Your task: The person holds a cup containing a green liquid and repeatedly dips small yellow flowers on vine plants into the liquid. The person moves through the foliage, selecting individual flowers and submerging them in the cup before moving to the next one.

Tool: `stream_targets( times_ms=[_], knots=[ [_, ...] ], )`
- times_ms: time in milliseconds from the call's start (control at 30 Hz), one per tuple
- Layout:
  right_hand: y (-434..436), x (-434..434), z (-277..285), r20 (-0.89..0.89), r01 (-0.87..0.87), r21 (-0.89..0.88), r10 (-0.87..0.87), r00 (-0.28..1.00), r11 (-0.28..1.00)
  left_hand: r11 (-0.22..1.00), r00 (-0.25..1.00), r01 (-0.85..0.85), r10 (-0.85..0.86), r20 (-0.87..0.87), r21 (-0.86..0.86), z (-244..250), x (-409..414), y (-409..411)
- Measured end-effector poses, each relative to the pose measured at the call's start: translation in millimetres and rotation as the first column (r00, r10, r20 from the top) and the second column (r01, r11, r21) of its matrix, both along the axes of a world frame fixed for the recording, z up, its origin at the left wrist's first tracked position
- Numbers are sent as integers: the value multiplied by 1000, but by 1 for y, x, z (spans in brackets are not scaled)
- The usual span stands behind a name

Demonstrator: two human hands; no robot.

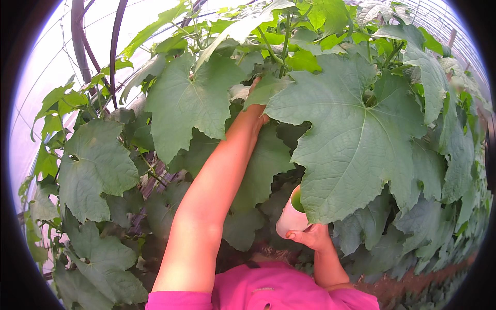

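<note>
My left arm reaches up into the climbing plants, and my left hand [260,112] is mostly hidden behind a leaf near a green stem [286,42]. Whether its fingers hold anything does not show. Low at the centre right, my right hand [314,235] grips a pale cup [291,217] with a green inside, the thumb against its lower side. The cup is tilted, and its far side is covered by a large lobed leaf [348,143]. Another broad leaf [192,93] hangs to the left of my left forearm.
Dense foliage [387,221] stretches away to the right beside brown soil [418,281]. Dark curved poles [115,50] stand at the upper left before pale translucent sheeting [42,66]. More leaves [95,170] fill the left side.
</note>
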State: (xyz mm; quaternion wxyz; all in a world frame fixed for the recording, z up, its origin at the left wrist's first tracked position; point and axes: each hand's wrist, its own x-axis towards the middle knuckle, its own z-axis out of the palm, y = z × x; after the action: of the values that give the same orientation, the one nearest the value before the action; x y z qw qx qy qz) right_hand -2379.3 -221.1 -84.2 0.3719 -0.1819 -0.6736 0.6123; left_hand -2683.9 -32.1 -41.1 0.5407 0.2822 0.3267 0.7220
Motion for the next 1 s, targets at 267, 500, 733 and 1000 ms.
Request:
stream_targets(
  times_ms=[267, 500, 733, 1000],
  knots=[
    [1, 2, 8, 121, -82, -195, 107, 987, 977, 997, 936, -71, 77, -342, 30, 18, -7, -32],
    [-5, -44, 22, 50, -249, -148, 258, 965, 957, 982, 959, -121, 153, -238, 146, 52, -63, -137],
    [7, -82, -1, 16, -362, 46, 362, 932, 931, 997, 949, -74, 78, -305, 23, 96, -62, -186],
    [29, -99, -2, 77, -174, -100, 182, 980, 980, 993, 936, 118, -109, -334, 7, 105, -60, -198]
  ],
)
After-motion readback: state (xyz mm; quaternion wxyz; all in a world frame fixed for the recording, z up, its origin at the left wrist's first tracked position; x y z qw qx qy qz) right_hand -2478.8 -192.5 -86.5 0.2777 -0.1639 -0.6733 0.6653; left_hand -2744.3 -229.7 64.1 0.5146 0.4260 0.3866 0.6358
